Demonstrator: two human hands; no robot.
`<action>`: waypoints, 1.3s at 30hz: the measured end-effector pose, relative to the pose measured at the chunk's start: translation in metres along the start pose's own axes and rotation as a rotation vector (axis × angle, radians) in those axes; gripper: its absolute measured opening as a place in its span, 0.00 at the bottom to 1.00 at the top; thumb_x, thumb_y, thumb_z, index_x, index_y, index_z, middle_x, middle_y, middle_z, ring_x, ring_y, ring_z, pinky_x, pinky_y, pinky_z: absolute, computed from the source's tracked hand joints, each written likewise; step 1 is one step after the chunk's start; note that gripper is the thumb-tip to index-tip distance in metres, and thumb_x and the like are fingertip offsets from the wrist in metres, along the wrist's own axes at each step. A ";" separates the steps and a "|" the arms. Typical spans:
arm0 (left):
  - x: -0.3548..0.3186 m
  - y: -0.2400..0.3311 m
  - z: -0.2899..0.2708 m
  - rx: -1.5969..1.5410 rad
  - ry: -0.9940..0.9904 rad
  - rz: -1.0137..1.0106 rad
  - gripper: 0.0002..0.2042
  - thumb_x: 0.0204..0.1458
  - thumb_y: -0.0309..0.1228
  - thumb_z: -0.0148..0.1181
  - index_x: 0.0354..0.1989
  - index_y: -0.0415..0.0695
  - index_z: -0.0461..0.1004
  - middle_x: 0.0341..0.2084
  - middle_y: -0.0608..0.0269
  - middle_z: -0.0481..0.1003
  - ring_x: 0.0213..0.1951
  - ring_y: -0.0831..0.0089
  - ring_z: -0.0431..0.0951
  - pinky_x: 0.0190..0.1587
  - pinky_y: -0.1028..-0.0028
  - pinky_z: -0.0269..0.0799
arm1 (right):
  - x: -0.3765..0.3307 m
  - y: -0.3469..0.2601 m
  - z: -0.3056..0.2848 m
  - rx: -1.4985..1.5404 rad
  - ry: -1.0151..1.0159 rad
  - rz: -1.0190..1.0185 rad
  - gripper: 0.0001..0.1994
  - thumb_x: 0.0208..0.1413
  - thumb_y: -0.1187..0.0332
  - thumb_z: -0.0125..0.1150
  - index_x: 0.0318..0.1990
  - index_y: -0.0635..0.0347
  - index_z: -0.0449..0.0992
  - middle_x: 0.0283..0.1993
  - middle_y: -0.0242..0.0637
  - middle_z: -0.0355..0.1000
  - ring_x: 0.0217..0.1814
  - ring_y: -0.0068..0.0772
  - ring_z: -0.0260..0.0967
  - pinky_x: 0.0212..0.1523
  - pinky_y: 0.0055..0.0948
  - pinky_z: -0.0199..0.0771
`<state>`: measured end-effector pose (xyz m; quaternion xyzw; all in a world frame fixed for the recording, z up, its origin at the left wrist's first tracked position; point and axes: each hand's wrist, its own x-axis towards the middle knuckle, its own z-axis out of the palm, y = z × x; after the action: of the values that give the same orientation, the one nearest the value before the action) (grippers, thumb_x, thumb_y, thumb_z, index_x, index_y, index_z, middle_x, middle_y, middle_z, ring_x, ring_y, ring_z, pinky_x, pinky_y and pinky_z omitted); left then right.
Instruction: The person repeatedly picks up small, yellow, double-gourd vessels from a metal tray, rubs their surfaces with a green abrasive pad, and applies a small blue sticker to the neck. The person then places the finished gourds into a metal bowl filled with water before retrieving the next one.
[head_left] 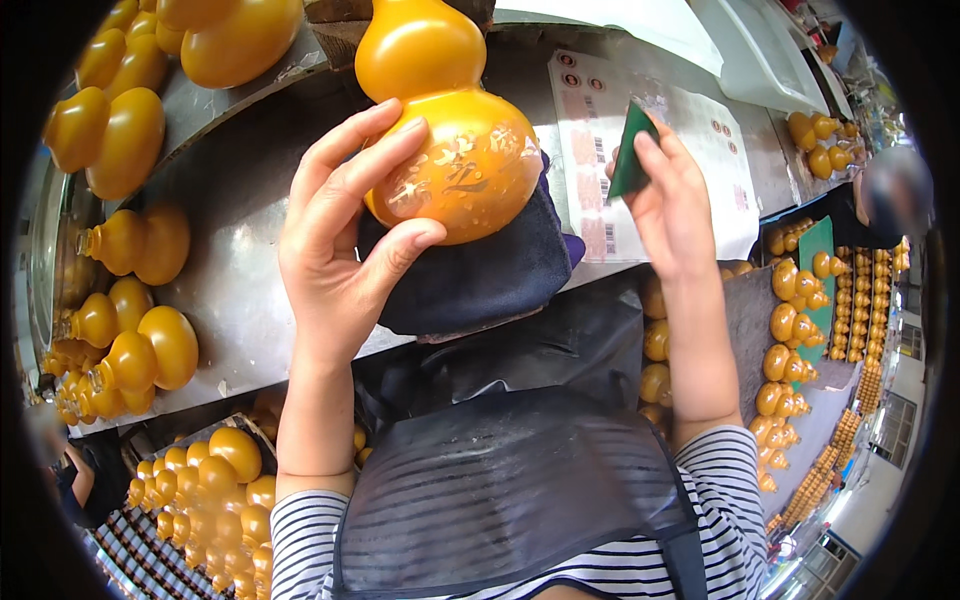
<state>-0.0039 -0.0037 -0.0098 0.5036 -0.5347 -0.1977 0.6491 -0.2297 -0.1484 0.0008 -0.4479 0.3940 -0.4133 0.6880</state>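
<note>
At frame centre our left hand cups the glossy amber gourd resting on the dark cloth, fingers only on its left flank, so we judge it could roll right while our right hand pinches the green pad.

big gourd: glossy amber-orange, pale gold markings across the lower bulb, partly worn and patchy. cloth under it: dark navy, plain. small pad: solid green. paper sheet: white, faded pink print, small red round marks. bench top: dull grey metal. spare gourds along the bench: same amber-orange, plain, no markings. apron: sheer black mesh. sleeves: white with thin dark navy horizontal stripes. tray: white
</note>
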 end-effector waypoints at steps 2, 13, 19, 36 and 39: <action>-0.001 0.001 0.000 -0.014 0.005 -0.005 0.26 0.44 0.34 0.71 0.53 0.40 0.74 0.57 0.55 0.66 0.57 0.65 0.69 0.58 0.68 0.67 | -0.031 -0.006 0.029 -0.226 -0.044 -0.263 0.17 0.56 0.75 0.60 0.53 0.66 0.67 0.43 0.37 0.72 0.42 0.24 0.72 0.43 0.24 0.75; 0.002 0.004 0.001 0.065 0.027 -0.007 0.24 0.42 0.35 0.72 0.50 0.41 0.77 0.53 0.53 0.71 0.55 0.63 0.71 0.56 0.67 0.68 | -0.055 0.020 0.046 -0.507 -0.112 -0.583 0.15 0.49 0.79 0.67 0.42 0.67 0.68 0.36 0.36 0.68 0.34 0.21 0.66 0.38 0.20 0.69; 0.000 0.002 -0.005 0.029 0.013 0.023 0.25 0.59 0.49 0.51 0.51 0.40 0.77 0.53 0.50 0.70 0.54 0.62 0.71 0.56 0.67 0.67 | -0.050 -0.002 0.065 -0.926 -0.324 -1.210 0.14 0.37 0.76 0.70 0.36 0.56 0.79 0.35 0.29 0.71 0.34 0.28 0.66 0.33 0.25 0.65; 0.011 0.020 -0.002 -0.189 0.066 -0.261 0.26 0.55 0.34 0.52 0.63 0.37 0.63 0.63 0.52 0.56 0.65 0.63 0.58 0.65 0.65 0.54 | -0.027 -0.027 0.037 -0.603 -0.748 -0.359 0.16 0.43 0.86 0.58 0.41 0.62 0.76 0.31 0.31 0.72 0.41 0.31 0.71 0.43 0.26 0.69; 0.022 0.023 0.002 -0.084 0.013 -0.308 0.37 0.52 0.39 0.58 0.68 0.37 0.52 0.66 0.51 0.53 0.66 0.60 0.56 0.65 0.63 0.57 | -0.003 -0.041 0.048 -0.456 -0.509 -0.065 0.17 0.54 0.75 0.58 0.52 0.65 0.70 0.26 0.25 0.67 0.33 0.14 0.65 0.36 0.16 0.64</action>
<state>-0.0041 -0.0121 0.0207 0.5534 -0.4382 -0.3138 0.6351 -0.1952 -0.1422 0.0537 -0.6912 0.2777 -0.2113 0.6328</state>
